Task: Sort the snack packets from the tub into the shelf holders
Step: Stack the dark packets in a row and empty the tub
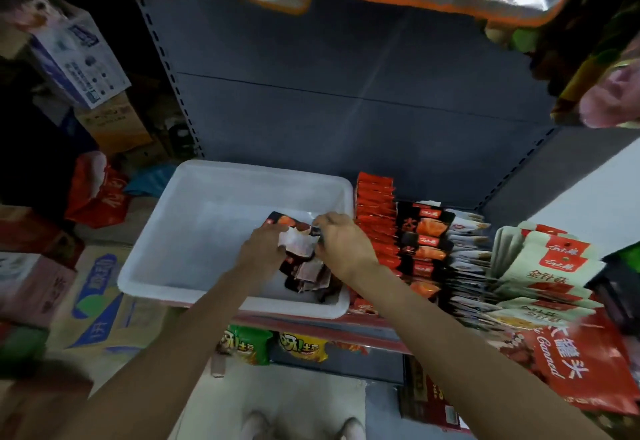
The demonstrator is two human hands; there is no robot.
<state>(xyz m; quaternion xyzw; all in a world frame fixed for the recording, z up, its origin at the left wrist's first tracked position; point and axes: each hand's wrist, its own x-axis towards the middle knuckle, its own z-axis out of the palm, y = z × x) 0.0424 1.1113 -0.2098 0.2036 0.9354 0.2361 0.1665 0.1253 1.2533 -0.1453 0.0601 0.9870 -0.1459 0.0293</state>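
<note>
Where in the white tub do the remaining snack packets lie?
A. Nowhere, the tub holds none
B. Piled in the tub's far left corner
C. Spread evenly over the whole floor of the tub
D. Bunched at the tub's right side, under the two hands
D: the packets cluster at the right side of the white tub, where the left hand and right hand handle them; the tub's left part shows bare floor.

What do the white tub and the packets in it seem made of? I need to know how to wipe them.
The tub looks like moulded white plastic, smooth with a faint sheen and rounded corners. The packets look like thin glossy plastic film or foil laminate: crinkled and printed; which one is unclear.
</note>
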